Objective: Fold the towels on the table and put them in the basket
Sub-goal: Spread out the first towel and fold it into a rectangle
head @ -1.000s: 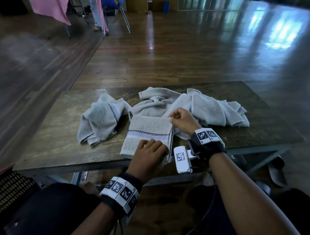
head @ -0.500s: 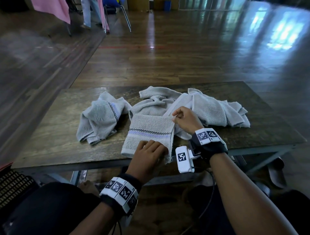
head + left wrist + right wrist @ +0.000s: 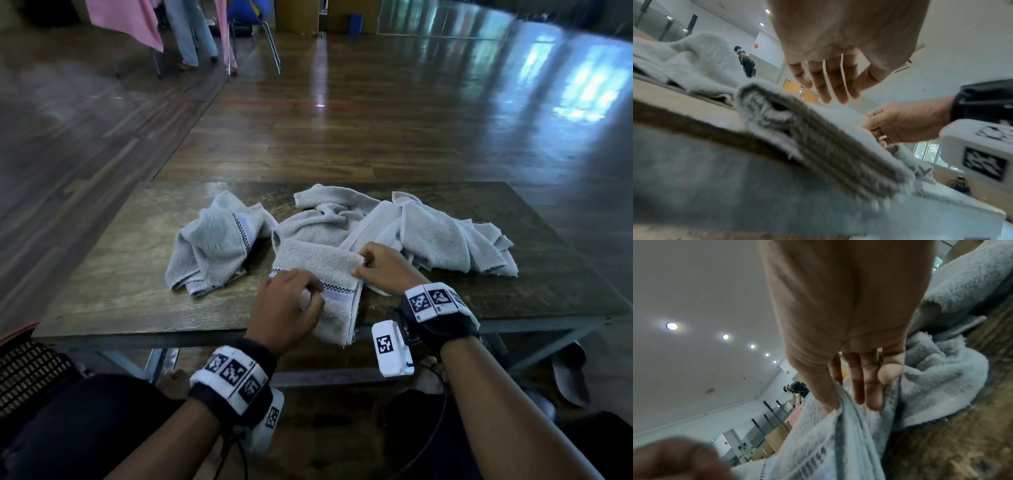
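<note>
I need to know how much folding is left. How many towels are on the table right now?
3 at least: the folded towel under both hands at the near edge, a crumpled towel to its left, and a heap behind and to its right, which may hold more than one.

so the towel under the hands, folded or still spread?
Folded: the towel lies as a compact rectangle, stacked layers showing at its near edge. Not in the basket yet.

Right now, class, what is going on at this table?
A person is folding a grey towel at the near edge of the wooden table. The right hand pinches its right edge; the left hand hovers over its near part, fingers loose. Two crumpled towels lie behind, unfolded.
</note>
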Motion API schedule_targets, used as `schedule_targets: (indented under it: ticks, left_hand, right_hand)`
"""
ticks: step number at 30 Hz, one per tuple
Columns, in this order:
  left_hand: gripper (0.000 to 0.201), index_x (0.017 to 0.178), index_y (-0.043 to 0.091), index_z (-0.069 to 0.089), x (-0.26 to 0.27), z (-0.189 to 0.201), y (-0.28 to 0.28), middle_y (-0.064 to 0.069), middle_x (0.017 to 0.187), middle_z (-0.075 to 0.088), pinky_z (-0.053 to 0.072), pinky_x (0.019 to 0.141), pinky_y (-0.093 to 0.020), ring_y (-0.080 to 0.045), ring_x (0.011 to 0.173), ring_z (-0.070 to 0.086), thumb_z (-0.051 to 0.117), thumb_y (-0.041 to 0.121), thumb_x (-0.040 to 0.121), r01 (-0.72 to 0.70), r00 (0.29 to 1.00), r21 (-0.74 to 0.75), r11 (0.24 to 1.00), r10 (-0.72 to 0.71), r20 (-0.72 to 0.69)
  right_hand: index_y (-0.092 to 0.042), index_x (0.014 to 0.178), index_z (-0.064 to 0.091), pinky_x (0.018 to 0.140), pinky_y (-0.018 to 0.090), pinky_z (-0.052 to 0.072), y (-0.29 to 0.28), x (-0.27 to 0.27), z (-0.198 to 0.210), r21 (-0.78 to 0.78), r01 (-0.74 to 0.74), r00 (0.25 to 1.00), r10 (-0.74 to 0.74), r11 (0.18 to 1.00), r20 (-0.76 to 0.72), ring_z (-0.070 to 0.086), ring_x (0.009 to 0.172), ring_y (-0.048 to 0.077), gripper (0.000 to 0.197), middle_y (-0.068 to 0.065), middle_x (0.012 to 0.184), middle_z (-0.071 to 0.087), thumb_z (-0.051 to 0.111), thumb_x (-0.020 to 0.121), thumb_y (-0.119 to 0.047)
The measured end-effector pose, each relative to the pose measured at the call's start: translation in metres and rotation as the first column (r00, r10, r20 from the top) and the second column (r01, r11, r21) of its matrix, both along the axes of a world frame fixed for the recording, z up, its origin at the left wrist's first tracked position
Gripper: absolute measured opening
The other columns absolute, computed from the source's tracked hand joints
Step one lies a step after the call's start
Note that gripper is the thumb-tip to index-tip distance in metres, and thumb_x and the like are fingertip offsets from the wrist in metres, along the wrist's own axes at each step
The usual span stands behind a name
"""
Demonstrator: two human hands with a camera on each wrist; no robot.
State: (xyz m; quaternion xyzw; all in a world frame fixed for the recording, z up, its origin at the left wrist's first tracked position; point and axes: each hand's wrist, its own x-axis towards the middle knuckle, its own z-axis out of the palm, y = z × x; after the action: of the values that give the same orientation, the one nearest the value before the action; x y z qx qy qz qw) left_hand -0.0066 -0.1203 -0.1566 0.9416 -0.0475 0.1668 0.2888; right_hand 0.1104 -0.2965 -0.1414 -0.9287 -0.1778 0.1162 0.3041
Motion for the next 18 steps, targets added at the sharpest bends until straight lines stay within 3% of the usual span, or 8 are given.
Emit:
schedule_targets:
  ticks: [3, 7, 9, 10, 12, 14, 16, 18]
  left_hand:
    - [0.034, 0.116, 0.022, 0.055, 0.021, 0.017, 0.009, 0.004, 0.122, 0.054, 0.027, 0.101, -0.036, -0.014, 0.117, 0.045, 0.053, 0.038, 0.086, 0.003, 1.0, 0.094, 0.996, -0.002, -0.012]
    - [0.074, 0.145, 0.025, 0.023, 0.038, 0.041, 0.027, 0.002, 0.151, 0.022, 0.004, 0.112, -0.041, -0.012, 0.139, 0.012, 0.055, 0.049, 0.083, 0.162, 0.985, 0.222, 0.961, -0.146, -0.089]
    - [0.057, 0.133, 0.027, 0.043, 0.04, 0.051, 0.033, 0.005, 0.136, 0.045, 0.006, 0.113, -0.045, -0.009, 0.13, 0.029, 0.058, 0.049, 0.082, 0.223, 0.974, 0.203, 0.953, -0.209, -0.088]
    - [0.039, 0.115, 0.027, 0.056, 0.038, 0.055, 0.035, 0.009, 0.113, 0.057, 0.012, 0.11, -0.045, -0.006, 0.114, 0.043, 0.059, 0.047, 0.082, 0.238, 0.971, 0.168, 0.957, -0.231, -0.064]
    - [0.022, 0.089, 0.025, 0.059, 0.035, 0.06, 0.037, 0.015, 0.078, 0.056, 0.021, 0.103, -0.043, -0.002, 0.08, 0.049, 0.058, 0.046, 0.081, 0.246, 0.969, 0.116, 0.962, -0.245, -0.026]
    - [0.019, 0.085, 0.023, 0.058, 0.031, 0.062, 0.038, 0.015, 0.069, 0.056, 0.03, 0.095, -0.043, 0.001, 0.07, 0.05, 0.061, 0.042, 0.081, 0.234, 0.971, 0.034, 0.972, -0.236, 0.045]
    - [0.02, 0.085, 0.017, 0.06, 0.027, 0.067, 0.041, 0.008, 0.068, 0.061, 0.043, 0.08, -0.038, -0.005, 0.065, 0.056, 0.066, 0.036, 0.082, 0.222, 0.97, -0.097, 0.97, -0.209, 0.127]
    - [0.018, 0.086, 0.016, 0.061, 0.023, 0.071, 0.047, 0.001, 0.07, 0.064, 0.047, 0.065, -0.031, -0.014, 0.064, 0.059, 0.068, 0.032, 0.082, 0.185, 0.979, -0.245, 0.952, -0.155, 0.136]
  right_hand:
    - [-0.015, 0.099, 0.058, 0.078, 0.03, 0.051, 0.0, -0.016, 0.012, 0.118, -0.009, 0.999, 0.003, 0.993, 0.045, 0.06, 0.087, 0.014, 0.02, -0.001, 0.094, 0.064, 0.068, 0.083, -0.021]
    - [-0.031, 0.099, 0.058, 0.092, 0.036, 0.046, 0.004, -0.047, 0.032, 0.244, -0.148, 0.955, 0.074, 0.958, 0.289, 0.056, 0.093, 0.003, 0.023, -0.017, 0.096, 0.06, 0.069, 0.079, -0.027]
    - [-0.035, 0.1, 0.058, 0.095, 0.042, 0.041, 0.005, -0.059, 0.039, 0.298, -0.201, 0.914, 0.07, 0.933, 0.4, 0.053, 0.097, 0.001, 0.025, -0.021, 0.098, 0.058, 0.07, 0.079, -0.027]
    - [-0.035, 0.1, 0.058, 0.095, 0.045, 0.04, 0.006, -0.062, 0.042, 0.326, -0.212, 0.903, 0.057, 0.921, 0.427, 0.053, 0.099, 0.0, 0.027, -0.021, 0.099, 0.059, 0.071, 0.078, -0.025]
    - [-0.034, 0.107, 0.057, 0.097, 0.049, 0.04, 0.006, -0.062, 0.043, 0.382, -0.205, 0.923, 0.048, 0.901, 0.381, 0.054, 0.104, 0.001, 0.034, -0.019, 0.103, 0.06, 0.073, 0.077, -0.028]
    - [-0.034, 0.122, 0.049, 0.101, 0.049, 0.039, 0.006, -0.056, 0.04, 0.327, -0.154, 0.976, 0.091, 0.932, 0.198, 0.049, 0.115, 0.007, 0.053, -0.013, 0.116, 0.056, 0.072, 0.074, -0.041]
    - [-0.031, 0.132, 0.041, 0.105, 0.047, 0.035, 0.005, -0.049, 0.034, 0.085, -0.115, 0.992, 0.11, 0.99, 0.059, 0.04, 0.12, 0.013, 0.069, -0.006, 0.123, 0.047, 0.072, 0.073, -0.049]
    - [-0.025, 0.123, 0.051, 0.103, 0.044, 0.036, 0.004, -0.042, 0.03, 0.007, -0.119, 0.989, 0.118, 0.993, 0.09, 0.044, 0.113, 0.013, 0.056, -0.006, 0.114, 0.05, 0.072, 0.075, -0.046]
